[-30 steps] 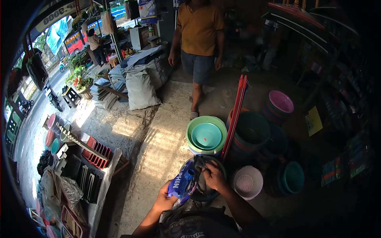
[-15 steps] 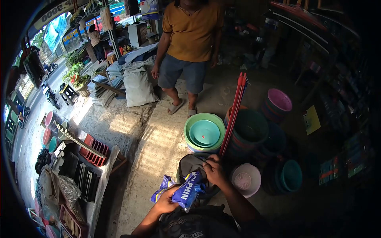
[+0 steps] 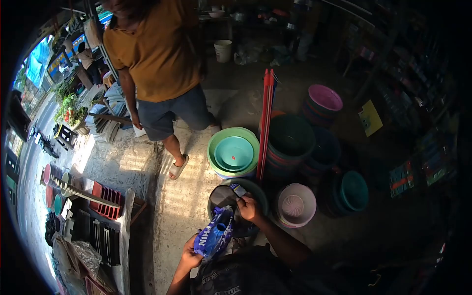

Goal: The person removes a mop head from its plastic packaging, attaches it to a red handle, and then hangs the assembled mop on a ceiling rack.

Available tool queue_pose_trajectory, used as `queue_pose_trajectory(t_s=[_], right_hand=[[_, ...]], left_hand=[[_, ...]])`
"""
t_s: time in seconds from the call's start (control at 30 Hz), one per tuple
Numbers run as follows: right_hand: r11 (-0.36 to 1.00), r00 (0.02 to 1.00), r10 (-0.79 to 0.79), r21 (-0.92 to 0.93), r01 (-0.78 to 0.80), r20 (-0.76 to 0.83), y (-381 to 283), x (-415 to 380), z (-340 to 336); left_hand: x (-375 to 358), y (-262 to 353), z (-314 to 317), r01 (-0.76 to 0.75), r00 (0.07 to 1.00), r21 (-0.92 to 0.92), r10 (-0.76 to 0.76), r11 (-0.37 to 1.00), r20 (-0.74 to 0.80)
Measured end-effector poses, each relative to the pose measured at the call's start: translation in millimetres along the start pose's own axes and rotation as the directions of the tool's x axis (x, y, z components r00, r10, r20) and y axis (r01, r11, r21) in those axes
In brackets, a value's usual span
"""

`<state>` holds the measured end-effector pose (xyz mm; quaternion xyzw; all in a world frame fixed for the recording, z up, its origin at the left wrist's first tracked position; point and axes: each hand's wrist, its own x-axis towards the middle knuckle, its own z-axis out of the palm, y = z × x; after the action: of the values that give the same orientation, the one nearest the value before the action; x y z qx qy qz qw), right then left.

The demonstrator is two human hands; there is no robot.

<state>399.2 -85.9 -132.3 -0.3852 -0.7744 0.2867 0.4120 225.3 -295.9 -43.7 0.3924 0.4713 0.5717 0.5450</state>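
Someone in an orange shirt [image 3: 156,54] stands by the green basin [image 3: 215,152], red poles [image 3: 266,123] upright just beside it; a pink-rimmed tub [image 3: 322,105] sits farther back, near a yellow sheet [image 3: 370,118].

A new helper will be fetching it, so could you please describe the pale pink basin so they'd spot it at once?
Look for the upright red poles. Just right of their lower end, slightly nearer, sits the pale pink basin. Its swirled bottom sets it apart from the teal basin on its right and the deeper pink tub farther back.
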Motion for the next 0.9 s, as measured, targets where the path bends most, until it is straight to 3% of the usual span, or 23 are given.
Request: queue_pose_trajectory(t_s=[0.07, 0.13, 0.17, 0.23, 0.27, 0.3, 0.37, 0.47, 0.5, 0.57, 0.73, 0.8, 0.9], right_hand=[[0.993, 0.998, 0.067, -0.101, -0.068, -0.010, 37, -26, 3], [0.877, 0.868, 0.480, -0.100, -0.470, 0.129, 53, -40, 1], [0.858, 0.849, 0.513, -0.098, -0.504, 0.124, 60, -45, 1], [0.894, 0.902, 0.426, 0.124, -0.431, 0.069, 72, -54, 6], [0.907, 0.906, 0.421, -0.058, -0.418, 0.048, 102, -72, 25], [0.894, 0.893, 0.447, -0.043, -0.446, 0.040, 97, -77, 25], [0.832, 0.845, 0.532, -0.221, -0.509, 0.054, 92, -77, 18], [0.798, 0.792, 0.603, -0.087, -0.597, 0.100, 90, -80, 11], [0.787, 0.781, 0.616, -0.089, -0.610, 0.100, 82, -73, 3], [0.694, 0.688, 0.709, 0.017, -0.719, 0.155, 70, -60, -11], [0.664, 0.655, 0.743, -0.031, -0.747, 0.137, 71, -37, -22], [0.794, 0.785, 0.596, -0.271, -0.544, 0.171, 64, -14, -36], [0.790, 0.788, 0.576, -0.398, -0.467, 0.218, 64, 32, -45]], left_hand=[[-2, -5, 0, 0.026, 0.998, 0.004, -0.026, 1.000, -0.060], [0, -14, 5, 0.083, 0.995, 0.020, -0.082, 0.996, -0.061], [-1, -18, 8, 0.117, 0.990, 0.037, -0.114, 0.992, -0.085], [1, -29, 8, 0.134, 0.990, 0.083, -0.129, 0.988, -0.060], [4, -35, 6, 0.189, 0.981, 0.116, -0.183, 0.975, -0.061], [8, -35, 5, 0.237, 0.971, 0.152, -0.230, 0.960, -0.063], [19, -34, 7, 0.270, 0.963, 0.128, -0.267, 0.954, -0.039], [35, -40, 8, 0.301, 0.953, 0.073, -0.299, 0.951, -0.045], [44, -38, 11, 0.317, 0.948, 0.176, -0.311, 0.932, -0.059], [57, -45, 10, 0.316, 0.948, 0.193, -0.317, 0.929, -0.027], [92, -65, 1, 0.314, 0.943, 0.244, -0.330, 0.917, 0.027], [112, -63, 10, 0.320, 0.939, 0.321, -0.343, 0.892, 0.018], [129, -69, 11, 0.344, 0.934, 0.280, -0.357, 0.896, -0.003]])
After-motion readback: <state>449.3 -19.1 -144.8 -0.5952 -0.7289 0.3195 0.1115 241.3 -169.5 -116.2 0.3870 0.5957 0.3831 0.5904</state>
